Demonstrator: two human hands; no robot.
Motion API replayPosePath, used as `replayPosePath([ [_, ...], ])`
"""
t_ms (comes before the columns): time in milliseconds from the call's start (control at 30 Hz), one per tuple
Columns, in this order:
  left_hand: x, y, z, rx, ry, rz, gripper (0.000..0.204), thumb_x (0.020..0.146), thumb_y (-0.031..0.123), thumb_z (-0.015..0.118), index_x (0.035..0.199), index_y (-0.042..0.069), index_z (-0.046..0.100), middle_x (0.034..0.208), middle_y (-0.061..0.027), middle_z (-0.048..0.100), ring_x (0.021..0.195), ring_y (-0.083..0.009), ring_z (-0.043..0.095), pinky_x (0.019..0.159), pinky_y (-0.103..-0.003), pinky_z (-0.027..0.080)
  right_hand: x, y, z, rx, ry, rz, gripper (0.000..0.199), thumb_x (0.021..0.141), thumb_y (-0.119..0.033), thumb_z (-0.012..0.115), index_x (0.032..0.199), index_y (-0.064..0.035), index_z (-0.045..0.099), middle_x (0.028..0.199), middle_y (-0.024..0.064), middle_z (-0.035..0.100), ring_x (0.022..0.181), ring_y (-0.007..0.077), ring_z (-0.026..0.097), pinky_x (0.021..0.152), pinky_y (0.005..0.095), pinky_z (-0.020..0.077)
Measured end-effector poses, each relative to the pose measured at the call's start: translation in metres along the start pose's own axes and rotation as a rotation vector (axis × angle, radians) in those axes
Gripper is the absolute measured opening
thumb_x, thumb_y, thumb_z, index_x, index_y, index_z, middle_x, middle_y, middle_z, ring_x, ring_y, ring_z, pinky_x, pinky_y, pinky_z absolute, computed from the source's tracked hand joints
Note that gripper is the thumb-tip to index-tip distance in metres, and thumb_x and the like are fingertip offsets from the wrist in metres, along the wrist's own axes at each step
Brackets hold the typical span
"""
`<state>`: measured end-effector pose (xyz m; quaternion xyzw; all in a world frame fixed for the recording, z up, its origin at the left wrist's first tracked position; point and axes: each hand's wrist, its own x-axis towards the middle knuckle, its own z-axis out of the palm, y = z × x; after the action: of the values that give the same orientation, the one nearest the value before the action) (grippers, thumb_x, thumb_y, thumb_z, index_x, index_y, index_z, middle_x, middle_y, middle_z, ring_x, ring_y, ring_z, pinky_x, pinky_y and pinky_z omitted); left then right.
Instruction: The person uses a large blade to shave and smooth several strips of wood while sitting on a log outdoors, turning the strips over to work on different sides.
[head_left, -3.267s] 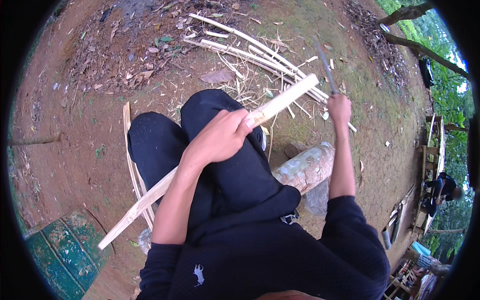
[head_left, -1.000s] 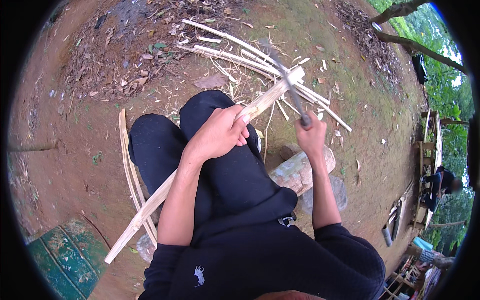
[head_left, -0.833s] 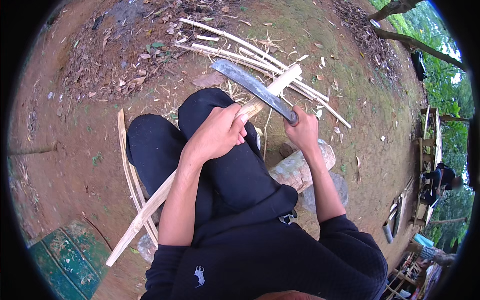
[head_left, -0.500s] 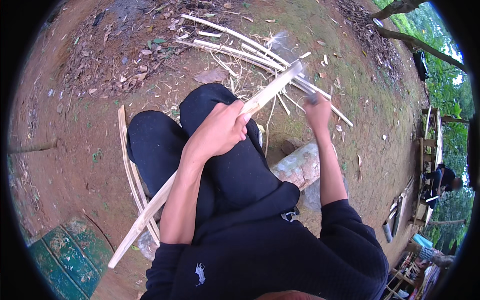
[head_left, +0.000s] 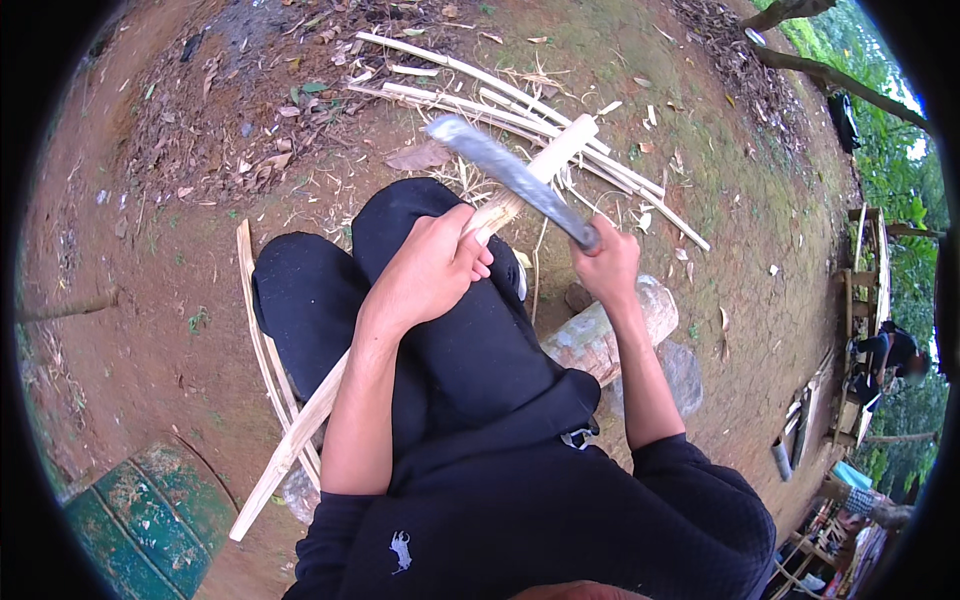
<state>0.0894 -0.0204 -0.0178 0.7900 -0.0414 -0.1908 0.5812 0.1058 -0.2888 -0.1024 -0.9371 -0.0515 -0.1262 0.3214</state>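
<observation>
left hand [head_left: 428, 272] clenched on the bamboo slat [head_left: 400, 330] across the knee, right hand [head_left: 607, 262] gripping the machete [head_left: 510, 178], which now lies crossing the slat's far end after swinging clear, so another shaving stroke looks underway.

head cam | fisheye | looks down, close | lap [head_left: 440, 340] centre

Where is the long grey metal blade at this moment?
In the head view, the long grey metal blade is upper centre, held by the right hand and crossing the pale split bamboo slat that the left hand grips.
</observation>
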Motion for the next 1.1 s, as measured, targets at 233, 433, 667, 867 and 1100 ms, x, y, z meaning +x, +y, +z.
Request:
replayPosePath([
  [233,-0.005,-0.004,0.004,0.085,-0.007,0.046,0.019,0.106,0.008,0.05,0.1,-0.009,0.057,0.081,-0.0139,0.07,0.073,-0.019,0.072,0.068,-0.032,0.058,0.037,-0.032,0.003,-0.072,-0.072,-0.168,0.016,0.076,-0.015,0.073,0.074,-0.0058,0.06,0.057,0.0168,0.057,0.056,0.0399,0.062,0.054,0.0442,0.0485],
  [433,-0.008,-0.007,0.0,0.113,-0.005,0.095,0.02,0.106,0.009,0.049,0.097,-0.008,0.058,0.076,-0.014,0.069,0.069,-0.0201,0.071,0.065,-0.032,0.057,0.052,0.004,0.022,-0.141,-0.066,-0.226,0.013,0.074,-0.016,0.071,0.08,-0.0074,0.062,0.061,0.0152,0.064,0.056,0.0371,0.065,0.057,0.0467,0.0534],
  [667,-0.022,-0.007,-0.01,0.029,0.004,0.072,0.018,0.104,0.006,0.05,0.097,-0.007,0.059,0.076,-0.0133,0.069,0.07,-0.0186,0.072,0.065,-0.031,0.058,0.071,0.156,-0.018,-0.266,0.069,0.494,0.035,0.086,-0.022,0.056,0.085,0.0094,0.071,0.07,0.0276,0.068,0.067,0.0375,0.072,0.064,0.051,0.055],
  [867,-0.005,0.001,-0.004,-0.042,0.049,-0.038,0.02,0.106,0.007,0.047,0.102,-0.009,0.059,0.08,-0.0122,0.069,0.07,-0.0168,0.071,0.065,-0.031,0.059,0.019,0.074,-0.012,0.402,0.119,0.56,0.02,0.081,-0.007,0.061,0.064,-0.0048,0.05,0.055,0.0015,0.052,0.044,0.0097,0.046,0.043,0.0326,0.037],
  [1100,-0.004,0.006,0.002,-0.019,0.012,-0.021,0.022,0.106,0.01,0.049,0.103,-0.008,0.06,0.08,-0.0118,0.069,0.07,-0.0169,0.071,0.065,-0.03,0.059,0.014,-0.037,-0.006,0.164,-0.05,0.028,0.018,0.08,-0.011,0.068,0.069,-0.0037,0.055,0.05,0.0082,0.05,0.044,0.0233,0.056,0.049,0.0385,0.0423],
])
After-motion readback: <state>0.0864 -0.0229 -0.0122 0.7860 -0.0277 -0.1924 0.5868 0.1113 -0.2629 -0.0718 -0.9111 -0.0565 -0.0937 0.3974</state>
